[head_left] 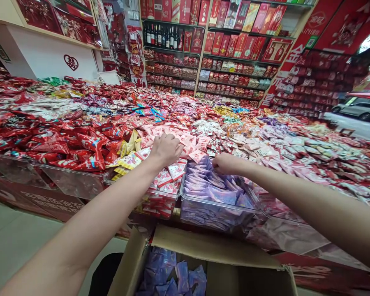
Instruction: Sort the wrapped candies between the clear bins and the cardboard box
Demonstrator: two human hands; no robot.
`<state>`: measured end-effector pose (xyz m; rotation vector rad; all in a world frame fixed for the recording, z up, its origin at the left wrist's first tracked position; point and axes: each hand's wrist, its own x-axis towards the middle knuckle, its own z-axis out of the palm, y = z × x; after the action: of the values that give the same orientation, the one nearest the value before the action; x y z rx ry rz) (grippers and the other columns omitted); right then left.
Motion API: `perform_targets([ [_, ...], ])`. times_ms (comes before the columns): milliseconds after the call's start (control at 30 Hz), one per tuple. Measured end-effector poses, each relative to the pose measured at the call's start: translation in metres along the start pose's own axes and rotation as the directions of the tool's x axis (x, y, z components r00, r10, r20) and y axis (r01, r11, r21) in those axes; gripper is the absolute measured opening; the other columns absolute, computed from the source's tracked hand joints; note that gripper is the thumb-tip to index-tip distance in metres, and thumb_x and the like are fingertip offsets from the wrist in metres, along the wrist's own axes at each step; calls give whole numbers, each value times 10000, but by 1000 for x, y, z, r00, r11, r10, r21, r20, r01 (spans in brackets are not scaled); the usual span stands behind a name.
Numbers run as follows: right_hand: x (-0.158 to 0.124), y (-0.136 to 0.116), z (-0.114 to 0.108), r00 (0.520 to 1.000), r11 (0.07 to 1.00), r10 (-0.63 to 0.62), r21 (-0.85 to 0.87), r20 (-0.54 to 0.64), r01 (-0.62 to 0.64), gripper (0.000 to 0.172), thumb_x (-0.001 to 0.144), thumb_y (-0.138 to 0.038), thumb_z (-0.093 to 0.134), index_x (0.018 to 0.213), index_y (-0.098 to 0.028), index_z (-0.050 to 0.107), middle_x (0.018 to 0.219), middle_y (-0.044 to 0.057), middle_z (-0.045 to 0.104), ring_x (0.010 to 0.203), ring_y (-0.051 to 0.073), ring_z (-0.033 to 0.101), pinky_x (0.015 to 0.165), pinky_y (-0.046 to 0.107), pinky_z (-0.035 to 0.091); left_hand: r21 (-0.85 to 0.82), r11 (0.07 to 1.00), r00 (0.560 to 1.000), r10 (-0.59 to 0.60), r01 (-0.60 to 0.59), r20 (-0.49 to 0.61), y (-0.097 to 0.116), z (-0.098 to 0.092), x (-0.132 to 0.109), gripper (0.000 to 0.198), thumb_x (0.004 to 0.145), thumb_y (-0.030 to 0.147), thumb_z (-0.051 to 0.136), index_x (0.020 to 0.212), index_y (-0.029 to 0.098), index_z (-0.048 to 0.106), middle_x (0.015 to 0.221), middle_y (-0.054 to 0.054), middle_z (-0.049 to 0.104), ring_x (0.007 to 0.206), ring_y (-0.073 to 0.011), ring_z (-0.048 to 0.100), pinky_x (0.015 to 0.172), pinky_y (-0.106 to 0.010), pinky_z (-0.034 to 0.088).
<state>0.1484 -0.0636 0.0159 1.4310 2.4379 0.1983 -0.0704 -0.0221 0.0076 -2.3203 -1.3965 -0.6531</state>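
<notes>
My left hand (pixel 167 150) rests over small pink candy packets (pixel 189 142), its fingers curled down. What lies under those fingers is hidden. At the back of a clear plastic bin (pixel 216 205), my right hand (pixel 226 164) is closed and touches the purple candy packets (pixel 209 185) heaped there; whether it grips one cannot be seen. Left of that bin stands another with white-and-pink packets (pixel 169 176), and yellow packets (pixel 128 160) lie beside them. Below, an open cardboard box (pixel 209 242) holds several loose purple packets (pixel 183 275) on its left side.
Red candy packets (pixel 86 144) fill bins along the left front edge. More sweets spread across the wide display. Shelves (pixel 200 53) with bottles and red boxes stand behind. A car (pixel 359 107) is outside at right. Tiled floor (pixel 24 238) shows at lower left.
</notes>
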Motion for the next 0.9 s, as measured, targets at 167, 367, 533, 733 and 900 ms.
perform_targets([
  [167,8,-5,-3,992,984,119,137,-46,-112,226,649,-118,473,763,-174,660,759,44,665,701,155,580,559,213,363,9,1000,1000,3,-3,1,1,-2,-1,347,824,395,341,853,185,615,969,-91,589,941,-253,492,765,-390,338],
  [367,-13,-4,-15,981,931,165,312,99,-188,135,656,-282,569,723,-183,632,706,17,645,635,134,554,493,204,338,39,999,1000,12,-12,12,1,-5,-2,347,828,383,328,849,182,611,949,-91,589,907,-256,497,735,-393,350],
  [533,-19,-13,-8,979,961,56,254,198,-106,131,633,-265,604,736,-191,638,726,28,650,651,154,564,498,219,341,34,999,1000,9,-10,20,1,-2,-2,345,828,383,328,848,185,611,953,-87,588,921,-252,494,752,-393,348],
  [733,-15,-12,-6,992,980,69,181,104,-87,218,636,-100,490,765,-182,645,768,49,657,696,164,575,534,223,348,-25,1000,1000,6,-6,-1,-2,-5,2,291,811,363,379,884,203,610,987,-72,584,943,-243,489,776,-392,336],
  [900,-20,-9,-11,989,952,135,271,58,-145,215,689,-217,500,845,-188,645,825,43,666,720,163,581,563,221,368,-112,963,969,240,-246,-62,8,-21,7,255,801,320,425,939,237,622,992,-47,576,954,-212,465,795,-360,328],
])
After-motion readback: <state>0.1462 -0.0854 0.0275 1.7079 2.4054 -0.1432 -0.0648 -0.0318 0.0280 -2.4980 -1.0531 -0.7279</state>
